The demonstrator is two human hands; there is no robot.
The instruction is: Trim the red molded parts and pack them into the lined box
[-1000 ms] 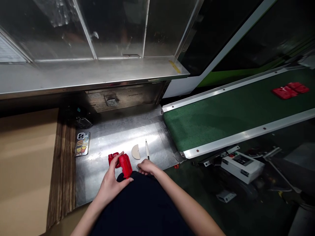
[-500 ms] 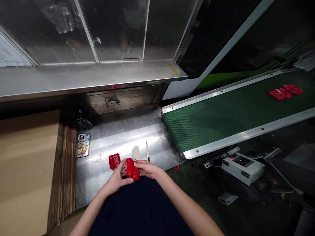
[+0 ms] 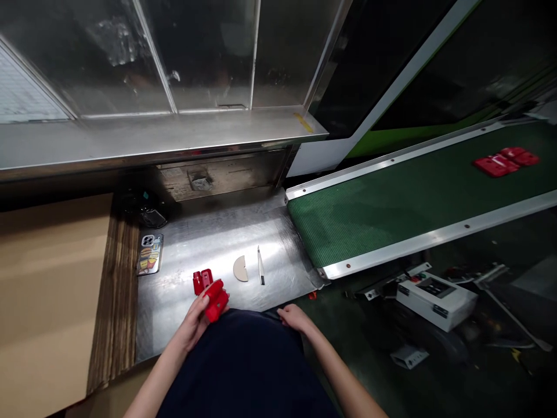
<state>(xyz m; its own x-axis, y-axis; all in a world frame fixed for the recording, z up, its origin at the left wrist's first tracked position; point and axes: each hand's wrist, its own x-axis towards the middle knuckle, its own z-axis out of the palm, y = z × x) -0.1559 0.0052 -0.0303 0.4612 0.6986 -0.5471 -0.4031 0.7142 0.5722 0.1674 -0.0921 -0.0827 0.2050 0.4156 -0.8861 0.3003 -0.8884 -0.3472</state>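
Observation:
My left hand (image 3: 196,319) is closed around a glossy red plastic part (image 3: 216,301), tilted, with a rounded barrel along one side and a hole in the other. Another red plastic part (image 3: 202,281) lies on the metal table just beyond it. At my waist, my right hand (image 3: 293,317) pinches the edge of my dark garment (image 3: 272,314), pulling it out to the side. A beige notched half-disc (image 3: 240,269) and a slim pointed tool with a dark end (image 3: 260,266) rest on the metal table (image 3: 183,244) ahead of both hands.
A green conveyor belt (image 3: 361,223) slopes in from the right, carrying more red parts (image 3: 505,162). Stacked cardboard (image 3: 56,278) borders the table's left side, near a phone (image 3: 149,254) and a dark object (image 3: 150,213). A white box (image 3: 436,299) sits lower right.
My right hand has let go of the red part and moved right to grip the garment's edge. My left hand has shifted left with the red part, which is now tilted.

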